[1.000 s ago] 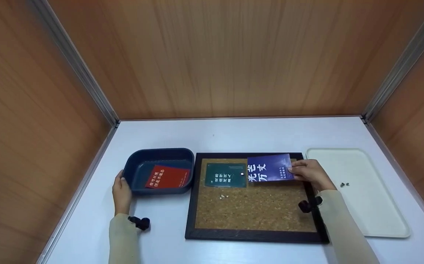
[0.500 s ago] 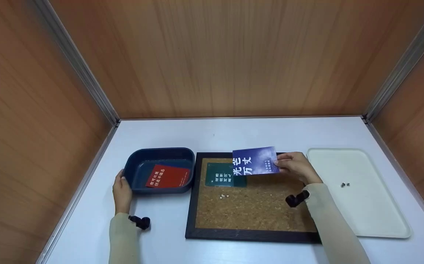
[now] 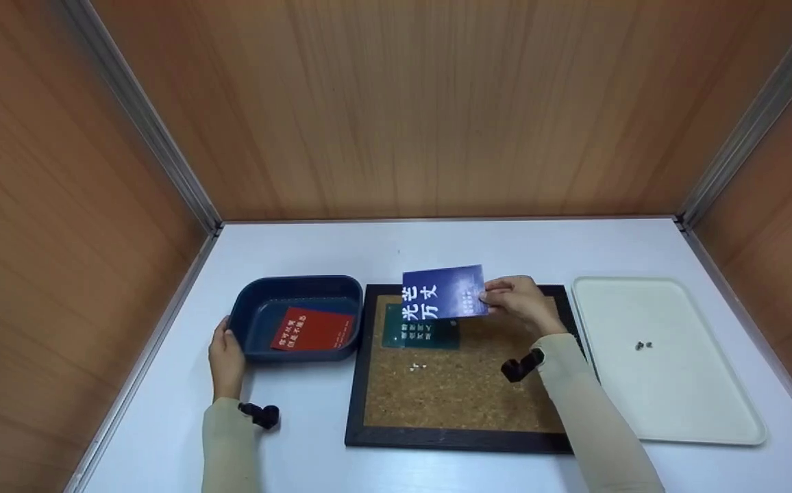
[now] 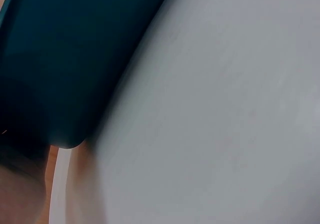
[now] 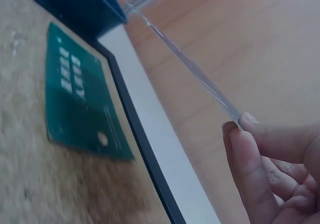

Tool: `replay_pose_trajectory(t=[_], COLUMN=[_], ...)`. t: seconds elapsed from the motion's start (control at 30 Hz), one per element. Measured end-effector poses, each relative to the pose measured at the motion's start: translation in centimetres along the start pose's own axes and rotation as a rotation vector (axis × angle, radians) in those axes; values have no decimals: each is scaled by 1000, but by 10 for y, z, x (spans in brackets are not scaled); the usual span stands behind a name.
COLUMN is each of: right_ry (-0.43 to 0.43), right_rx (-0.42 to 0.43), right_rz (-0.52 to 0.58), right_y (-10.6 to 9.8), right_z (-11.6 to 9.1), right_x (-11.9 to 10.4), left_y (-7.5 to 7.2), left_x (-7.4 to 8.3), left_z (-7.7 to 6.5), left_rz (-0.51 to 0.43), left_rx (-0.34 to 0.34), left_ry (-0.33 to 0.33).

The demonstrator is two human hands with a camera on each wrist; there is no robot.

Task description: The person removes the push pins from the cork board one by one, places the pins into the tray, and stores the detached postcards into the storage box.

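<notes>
Currently the right hand (image 3: 516, 298) has its fingers clamped on the right edge of a purple card (image 3: 442, 293), which is raised above the far part of a dark-framed cork board (image 3: 471, 400) and partly hides a green card (image 3: 447, 338) lying there. Small pale pieces (image 3: 418, 368) sit nearer on the cork. The left hand (image 3: 227, 359) touches the left side of a blue basin (image 3: 314, 356) holding a red card (image 3: 317, 331); I cannot tell whether those fingers grip its wall. Rightward, a whitish tray (image 3: 680, 383) carries small dark pieces (image 3: 644, 346).
</notes>
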State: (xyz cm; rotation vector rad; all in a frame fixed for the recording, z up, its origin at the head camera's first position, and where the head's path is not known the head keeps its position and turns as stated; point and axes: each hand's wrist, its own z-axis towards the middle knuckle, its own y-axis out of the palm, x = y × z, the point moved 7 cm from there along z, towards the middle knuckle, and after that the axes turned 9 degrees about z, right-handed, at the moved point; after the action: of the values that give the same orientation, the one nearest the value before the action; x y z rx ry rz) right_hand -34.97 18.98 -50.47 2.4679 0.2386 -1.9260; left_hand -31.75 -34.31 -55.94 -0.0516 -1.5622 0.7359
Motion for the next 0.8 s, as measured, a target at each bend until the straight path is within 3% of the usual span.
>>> replay_pose_trajectory(t=[0.33, 0.8], right_ry=[-45, -16], right_rx=[6, 24], right_rz=[-35, 74], right_y=[33, 83], right_z=[7, 10], right_x=[-14, -24], left_y=[0, 0], left_x=[1, 1], left_z=[-1, -2], left_rz=[-4, -14], left_rx=[0, 4], left_ry=[11, -11])
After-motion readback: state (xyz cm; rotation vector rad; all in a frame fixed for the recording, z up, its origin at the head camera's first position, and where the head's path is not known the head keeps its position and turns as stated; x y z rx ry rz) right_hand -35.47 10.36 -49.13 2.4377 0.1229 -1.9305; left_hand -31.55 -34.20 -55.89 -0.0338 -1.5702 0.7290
